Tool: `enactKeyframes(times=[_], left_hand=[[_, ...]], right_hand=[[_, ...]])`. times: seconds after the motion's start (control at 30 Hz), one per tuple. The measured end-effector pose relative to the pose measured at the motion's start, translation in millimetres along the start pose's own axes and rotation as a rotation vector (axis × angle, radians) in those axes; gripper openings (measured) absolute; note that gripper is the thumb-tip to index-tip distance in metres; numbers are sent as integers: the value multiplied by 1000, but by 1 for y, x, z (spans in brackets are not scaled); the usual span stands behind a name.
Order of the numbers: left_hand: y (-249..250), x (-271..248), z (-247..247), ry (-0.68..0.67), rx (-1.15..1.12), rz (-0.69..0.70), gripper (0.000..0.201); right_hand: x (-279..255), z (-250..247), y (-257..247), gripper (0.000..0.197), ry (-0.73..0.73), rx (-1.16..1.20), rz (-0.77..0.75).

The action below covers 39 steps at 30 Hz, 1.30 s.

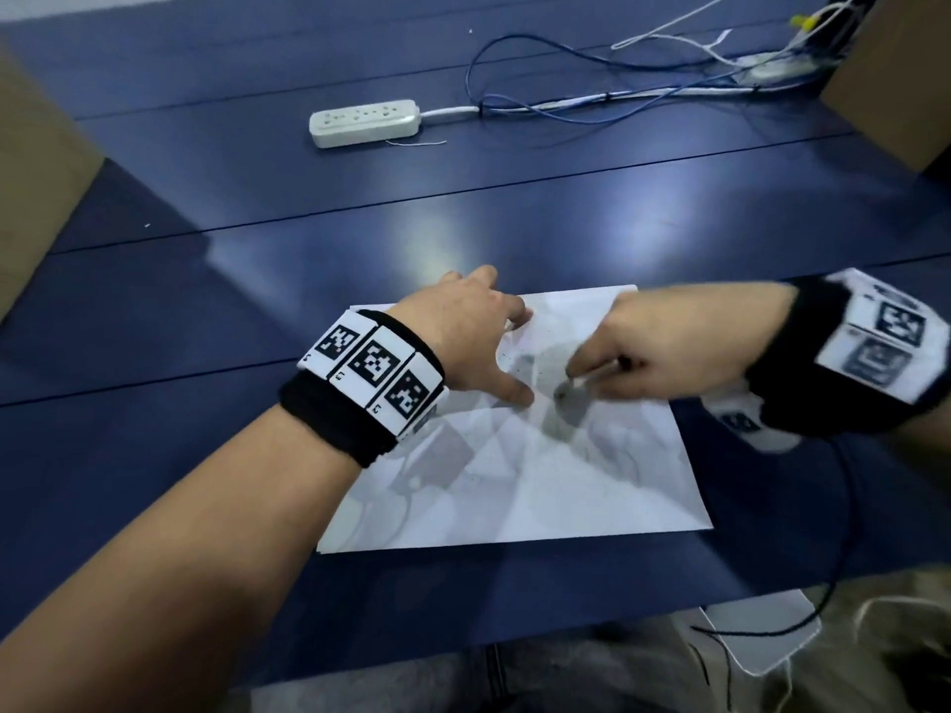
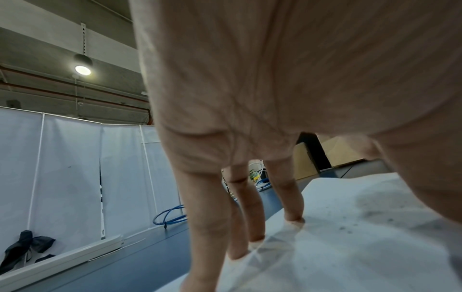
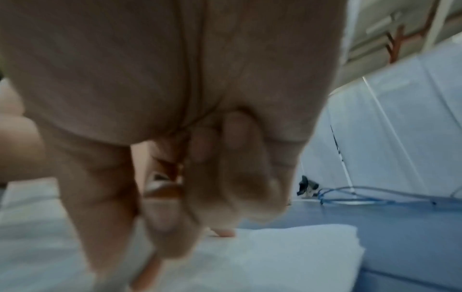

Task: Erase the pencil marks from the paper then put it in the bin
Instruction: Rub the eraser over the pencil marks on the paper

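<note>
While the left hand [image 1: 465, 331] pinned the paper [image 1: 540, 486] with straight, splayed fingers [image 2: 291, 199] along its far-left part, the right hand [image 1: 664, 347] pinched a thin pencil-like eraser tool [image 1: 592, 378], its tip on a grey smudge near the paper's middle. The sheet was thin, white, softly creased, speckled with dark crumbs, and lay flat on the smooth blue table [image 1: 257, 280]. Short, light strokes away from the pinning fingers would probably keep it from buckling or tearing. Beyond the paper's far edge lay a white power strip [image 1: 363, 122]. No bin showed.
</note>
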State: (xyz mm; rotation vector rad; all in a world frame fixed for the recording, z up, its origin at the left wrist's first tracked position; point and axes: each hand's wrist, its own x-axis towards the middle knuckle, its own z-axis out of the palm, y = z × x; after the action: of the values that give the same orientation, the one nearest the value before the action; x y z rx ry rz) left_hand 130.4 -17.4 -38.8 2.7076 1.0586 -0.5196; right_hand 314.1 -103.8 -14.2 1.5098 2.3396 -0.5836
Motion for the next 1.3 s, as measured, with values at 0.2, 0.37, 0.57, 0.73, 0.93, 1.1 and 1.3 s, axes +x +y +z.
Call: enactKeyframes(times=[0.2, 0.37, 0.57, 0.73, 0.93, 1.1, 1.3], left_hand=[[2, -1, -1, -10, 4, 3, 79], [0, 0, 0, -1, 3, 5, 85], [1, 0, 1, -2, 2, 7, 78], [0, -1, 1, 0, -5, 3, 83], [0, 0, 1, -3, 1, 14, 82], [0, 0, 1, -2, 2, 13, 82], [1, 1, 1, -13, 5, 7, 86]], right_hand=[[30, -14, 25, 28, 193, -148, 232], [8, -3, 8, 25, 79, -77, 31], [29, -14, 20, 29, 150, -120, 208], [15, -8, 20, 25, 107, -28, 99], [23, -8, 17, 25, 129, -70, 119], [24, -11, 25, 27, 189, -78, 110], [7, -3, 5, 35, 35, -50, 29]])
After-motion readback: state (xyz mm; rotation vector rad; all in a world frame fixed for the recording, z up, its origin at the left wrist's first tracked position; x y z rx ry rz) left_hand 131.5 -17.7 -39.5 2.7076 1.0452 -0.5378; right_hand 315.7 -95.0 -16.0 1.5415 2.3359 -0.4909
